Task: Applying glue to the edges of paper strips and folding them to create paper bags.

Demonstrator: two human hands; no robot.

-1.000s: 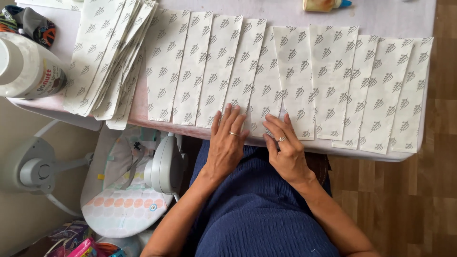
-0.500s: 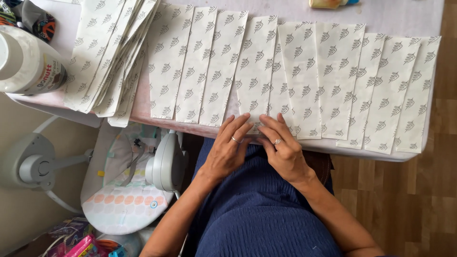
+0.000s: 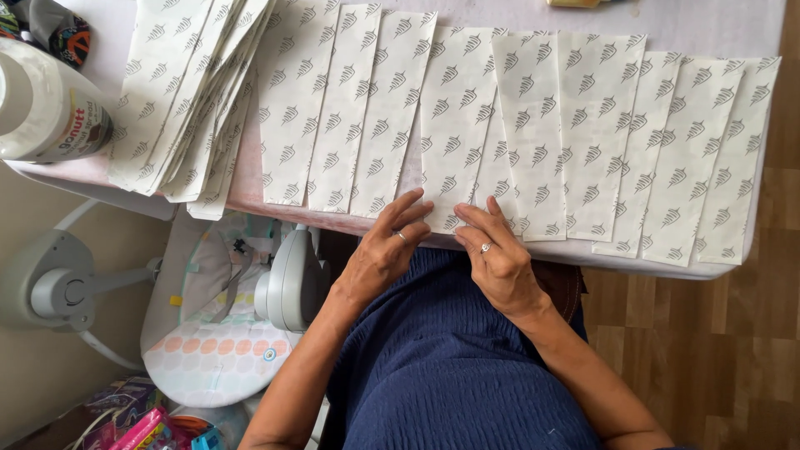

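Pressing flat, fingers spread: left hand (image 3: 385, 250) and right hand (image 3: 493, 254) on one printed paper strip (image 3: 457, 125) at surface (image 3: 708, 29) near edge; strip stack (image 3: 187, 92) toward left corner.

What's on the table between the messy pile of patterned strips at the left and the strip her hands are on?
In the head view, three patterned strips lie side by side between the pile and the strip under both hands.

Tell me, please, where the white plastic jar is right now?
In the head view, the white plastic jar lies at the table's far left edge, just left of the loose stack of patterned paper strips.
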